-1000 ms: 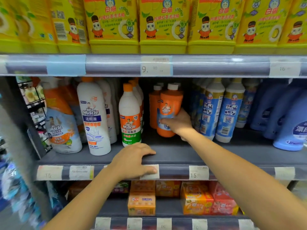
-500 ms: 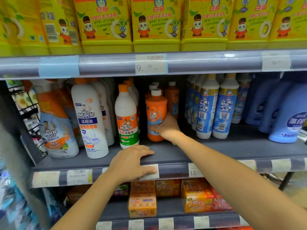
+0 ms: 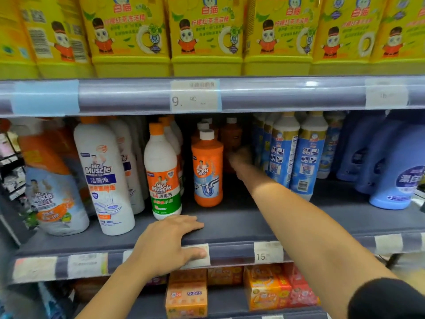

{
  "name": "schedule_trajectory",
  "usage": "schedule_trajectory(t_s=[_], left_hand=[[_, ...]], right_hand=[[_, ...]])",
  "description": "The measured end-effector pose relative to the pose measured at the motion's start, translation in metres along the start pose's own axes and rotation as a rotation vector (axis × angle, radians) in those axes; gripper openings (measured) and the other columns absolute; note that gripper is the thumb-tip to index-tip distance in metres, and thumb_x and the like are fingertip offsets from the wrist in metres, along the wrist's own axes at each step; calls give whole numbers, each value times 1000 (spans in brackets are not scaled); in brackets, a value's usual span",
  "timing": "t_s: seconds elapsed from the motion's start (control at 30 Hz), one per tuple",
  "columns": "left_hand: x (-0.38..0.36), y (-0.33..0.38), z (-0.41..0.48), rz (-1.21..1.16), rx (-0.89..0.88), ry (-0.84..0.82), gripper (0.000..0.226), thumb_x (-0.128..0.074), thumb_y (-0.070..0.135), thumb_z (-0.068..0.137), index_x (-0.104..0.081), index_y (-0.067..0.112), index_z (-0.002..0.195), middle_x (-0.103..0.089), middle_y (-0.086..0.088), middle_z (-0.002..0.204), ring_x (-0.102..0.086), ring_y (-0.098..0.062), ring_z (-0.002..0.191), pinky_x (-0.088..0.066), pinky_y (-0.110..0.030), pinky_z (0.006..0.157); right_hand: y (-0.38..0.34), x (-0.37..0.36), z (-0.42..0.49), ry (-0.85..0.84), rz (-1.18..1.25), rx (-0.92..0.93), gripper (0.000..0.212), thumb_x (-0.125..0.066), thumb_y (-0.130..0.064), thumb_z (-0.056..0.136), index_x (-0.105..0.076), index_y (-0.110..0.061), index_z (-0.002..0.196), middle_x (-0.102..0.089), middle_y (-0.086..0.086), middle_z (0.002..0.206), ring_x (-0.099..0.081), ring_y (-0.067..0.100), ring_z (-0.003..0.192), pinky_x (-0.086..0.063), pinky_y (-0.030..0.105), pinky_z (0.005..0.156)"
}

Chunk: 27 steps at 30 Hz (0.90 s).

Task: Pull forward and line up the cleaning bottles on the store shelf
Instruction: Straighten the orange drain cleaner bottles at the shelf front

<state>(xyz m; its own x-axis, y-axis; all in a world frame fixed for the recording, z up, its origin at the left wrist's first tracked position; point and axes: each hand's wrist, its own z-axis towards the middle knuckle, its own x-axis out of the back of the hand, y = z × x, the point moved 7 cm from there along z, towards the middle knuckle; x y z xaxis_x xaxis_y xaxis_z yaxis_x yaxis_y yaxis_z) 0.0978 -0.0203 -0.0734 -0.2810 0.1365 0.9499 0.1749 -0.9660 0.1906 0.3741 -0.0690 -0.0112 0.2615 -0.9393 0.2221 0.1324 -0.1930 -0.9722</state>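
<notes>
Surface and surroundings: the view faces a store shelving unit with grey boards. Nearest, the lower shelf carries orange boxes (image 3: 186, 298). Above it, the front rail of the middle shelf (image 3: 230, 226) bears paper price tags, one reading "15" (image 3: 268, 252). Farther up, the top shelf edge shows a tag marked "9.90" (image 3: 195, 96), with a row of yellow packs (image 3: 207, 35) standing on it.

Task items: the front orange bottle (image 3: 207, 169) stands upright on the middle shelf, set back from the front rail, white cap on top, label showing a blue pipe bend. Just beside it on the left is a white bottle with orange cap and green band (image 3: 162, 173), standing slightly nearer the rail. Farther left stands a taller white toilet-cleaner bottle (image 3: 103, 176). Behind the front orange bottle, more orange bottles (image 3: 231, 137) stand deep in the shadowed back of the shelf. To the right are blue-and-white bottles (image 3: 308, 155), then large blue jugs (image 3: 395, 171).

Hands: the left hand (image 3: 167, 245) lies flat and spread on the front edge of the middle shelf, fingers on the board, thumb over a price tag; it holds nothing. The right hand (image 3: 241, 157) is extended deep into the shelf at the rear orange bottles; it is blurred, so whether it is closed on a bottle cannot be told.
</notes>
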Motion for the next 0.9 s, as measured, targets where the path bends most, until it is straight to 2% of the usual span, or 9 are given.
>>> schedule_trajectory(t_s=[0.07,0.13,0.4,0.5,0.6,0.7,0.77,0.83,0.9], left_hand=[[1,-1,1,-16,4,-1,81,-40,87,61,-42,51,134,-40,28,143,-34,4,132,-30,-26,108],[2,-1,2,-31,14,0,81,-42,87,59,-43,53,132,-40,30,141,-34,6,131,-29,-24,107],[0,-4,3,-45,40,-13,80,-46,86,57,-42,55,131,-39,34,140,-32,8,132,-28,-25,108],[2,-3,3,-47,33,-18,79,-48,86,58,-43,55,131,-40,32,140,-33,6,131,-28,-24,108],[3,-1,3,-56,28,-32,77,-53,82,61,-45,52,131,-41,29,142,-33,5,132,-27,-23,107],[2,0,4,-48,26,-37,75,-55,80,64,-45,50,132,-41,27,143,-34,3,132,-28,-24,107],[3,0,4,-42,29,-45,75,-56,79,64,-45,49,133,-41,26,143,-35,2,132,-29,-25,107],[3,2,3,-43,20,-56,75,-56,77,66,-46,47,134,-42,23,144,-36,0,132,-29,-25,107],[5,5,2,-36,4,-60,74,-56,75,69,-46,44,135,-42,20,145,-37,-1,132,-30,-26,106]], right_hand=[[3,-6,11,-21,7,-12,67,-69,-32,83,-39,-18,141,-50,12,140,-50,30,125,-43,39,98],[8,-8,19,-30,22,-29,70,-69,-29,83,-35,-19,144,-46,13,143,-47,31,128,-41,40,101],[11,-16,34,-81,-50,-27,54,-58,-33,92,-41,-14,140,-46,14,142,-47,30,127,-39,43,105],[10,-10,29,-47,19,-58,52,-66,-27,87,-47,-13,134,-51,13,136,-51,29,121,-43,37,96],[11,-3,16,-57,65,-52,66,-78,-12,75,-47,-10,134,-53,14,135,-51,30,122,-44,39,98],[10,9,-3,-102,98,27,58,-81,0,66,-57,-10,119,-64,11,118,-60,26,107,-47,29,78],[6,20,-20,-130,87,89,43,-81,1,62,-63,-18,95,-67,0,91,-64,20,93,-44,19,62],[1,30,-38,-161,30,147,44,-82,-1,55,-60,-29,80,-62,-10,79,-63,16,88,-45,21,65],[-1,40,-58,-170,-47,158,53,-84,-5,46,-57,-34,80,-60,-13,85,-56,13,89,-45,27,69]])
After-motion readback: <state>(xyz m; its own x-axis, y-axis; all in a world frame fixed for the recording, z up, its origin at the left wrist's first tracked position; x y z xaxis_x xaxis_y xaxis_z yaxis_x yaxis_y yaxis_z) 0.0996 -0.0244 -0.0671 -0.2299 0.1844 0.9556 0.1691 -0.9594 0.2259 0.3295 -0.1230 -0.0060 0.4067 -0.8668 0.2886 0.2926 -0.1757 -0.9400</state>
